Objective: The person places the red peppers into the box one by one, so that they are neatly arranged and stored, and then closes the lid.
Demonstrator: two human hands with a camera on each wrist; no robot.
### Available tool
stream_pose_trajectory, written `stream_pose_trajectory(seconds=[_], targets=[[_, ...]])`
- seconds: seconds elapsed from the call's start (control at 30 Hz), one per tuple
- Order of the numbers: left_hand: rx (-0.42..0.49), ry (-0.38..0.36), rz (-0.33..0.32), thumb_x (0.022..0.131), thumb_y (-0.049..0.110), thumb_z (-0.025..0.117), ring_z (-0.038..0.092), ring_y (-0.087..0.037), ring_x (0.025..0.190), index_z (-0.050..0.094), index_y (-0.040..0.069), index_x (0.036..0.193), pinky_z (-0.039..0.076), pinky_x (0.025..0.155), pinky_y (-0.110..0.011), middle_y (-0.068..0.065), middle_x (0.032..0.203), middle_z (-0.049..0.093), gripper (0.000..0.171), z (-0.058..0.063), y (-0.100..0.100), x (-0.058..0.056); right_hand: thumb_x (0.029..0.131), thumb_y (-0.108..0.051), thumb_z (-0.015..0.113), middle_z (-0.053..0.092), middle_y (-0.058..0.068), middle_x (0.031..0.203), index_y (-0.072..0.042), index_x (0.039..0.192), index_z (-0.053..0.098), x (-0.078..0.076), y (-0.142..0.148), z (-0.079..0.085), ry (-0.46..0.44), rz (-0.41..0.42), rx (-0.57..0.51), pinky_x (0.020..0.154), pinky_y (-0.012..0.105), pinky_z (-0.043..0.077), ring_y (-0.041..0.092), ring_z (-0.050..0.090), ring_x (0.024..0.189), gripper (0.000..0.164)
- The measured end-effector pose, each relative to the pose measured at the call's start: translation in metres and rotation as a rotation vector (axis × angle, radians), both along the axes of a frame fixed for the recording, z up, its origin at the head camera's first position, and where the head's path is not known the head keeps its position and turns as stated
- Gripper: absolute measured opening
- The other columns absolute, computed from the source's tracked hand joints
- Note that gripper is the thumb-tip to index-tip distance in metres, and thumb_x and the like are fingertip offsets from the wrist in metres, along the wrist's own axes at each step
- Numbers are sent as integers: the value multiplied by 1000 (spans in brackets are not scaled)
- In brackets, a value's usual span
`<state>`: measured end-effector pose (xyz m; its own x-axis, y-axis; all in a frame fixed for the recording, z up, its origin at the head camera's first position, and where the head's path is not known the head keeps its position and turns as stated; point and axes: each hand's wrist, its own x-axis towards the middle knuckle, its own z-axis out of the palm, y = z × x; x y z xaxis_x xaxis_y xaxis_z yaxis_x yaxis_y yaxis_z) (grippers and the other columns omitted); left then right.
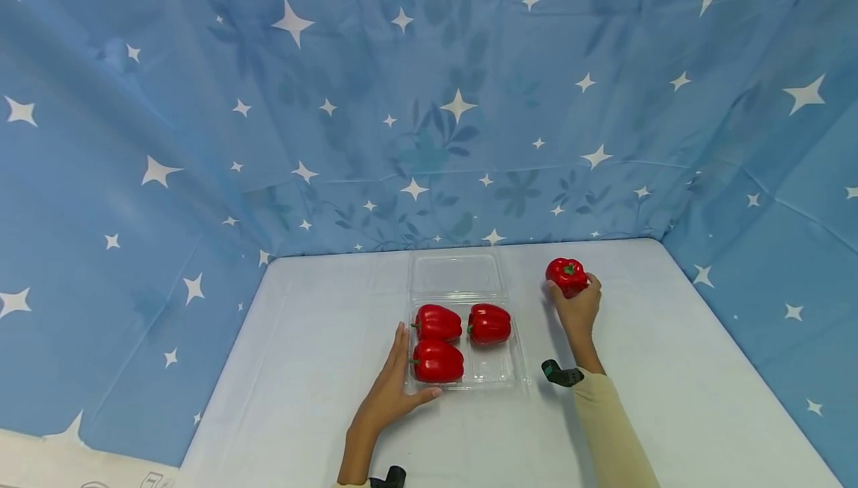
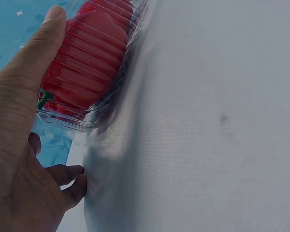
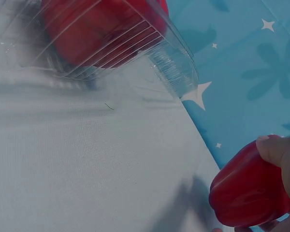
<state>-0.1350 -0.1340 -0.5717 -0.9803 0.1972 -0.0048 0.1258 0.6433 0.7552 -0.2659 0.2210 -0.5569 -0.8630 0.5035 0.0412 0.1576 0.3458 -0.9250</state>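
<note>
A clear plastic clamshell box (image 1: 488, 378) lies with its lid (image 1: 456, 273) folded back toward the far side. Inside it are three red bell peppers: one at the back left (image 1: 439, 322), another at the front left (image 1: 438, 361), the third at the back right (image 1: 489, 323). My left hand (image 1: 389, 395) is at the box's left front corner, fingers extended along the left side and thumb along the front. To the right of the box, my right hand (image 1: 578, 307) grips a fourth red bell pepper (image 3: 249, 188), its green stem end visible in the head view.
The box stands on a table with a white cloth (image 1: 322, 324). Blue star-patterned fabric (image 1: 429, 138) hangs behind the table and along both sides. Dark wrist cameras sit on the left wrist (image 1: 389, 477) and the right wrist (image 1: 561, 374).
</note>
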Motion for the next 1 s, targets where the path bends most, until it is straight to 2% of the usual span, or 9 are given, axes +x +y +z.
stream_pose_trajectory(seconds=[0.33,0.5,0.77,0.83,0.9,1.0], targets=[[-9,16,1,71,64,75,13,-30,152,0,24,159,33,111,-59,7,166,-2,122,0,-4,-1,87,-26,74,27,16,152,-8,148,18,10,0,16,123,-11,-176,109,55,42,31,26,143,84],[-4,10,3,71,64,75,12,-30,152,-1,25,158,33,112,-60,7,166,-3,122,0,-4,-1,89,-25,72,26,12,153,-11,147,16,14,-1,23,153,26,-275,110,54,42,27,26,143,82],[-2,18,0,72,65,74,11,-29,152,0,24,158,32,112,-59,7,166,-3,121,-1,-3,-1,87,-24,75,23,8,154,-14,144,14,19,0,28,150,77,-331,111,53,40,26,22,145,84],[0,19,2,71,65,74,12,-29,152,0,24,159,33,112,-60,7,166,-2,122,-1,-2,-1,86,-26,75,25,7,155,-17,142,13,20,1,27,131,92,-347,111,47,42,25,23,146,84],[4,17,3,71,65,74,12,-30,152,0,25,158,33,112,-60,7,166,-2,122,-2,-2,0,87,-26,75,27,8,156,-18,142,13,22,1,27,129,111,-366,106,35,47,26,25,145,84],[4,16,6,70,65,74,13,-30,152,0,25,158,33,111,-60,7,166,-1,122,-2,-1,0,88,-25,74,30,10,155,-20,141,14,24,2,26,138,145,-390,88,17,53,27,28,144,80]])
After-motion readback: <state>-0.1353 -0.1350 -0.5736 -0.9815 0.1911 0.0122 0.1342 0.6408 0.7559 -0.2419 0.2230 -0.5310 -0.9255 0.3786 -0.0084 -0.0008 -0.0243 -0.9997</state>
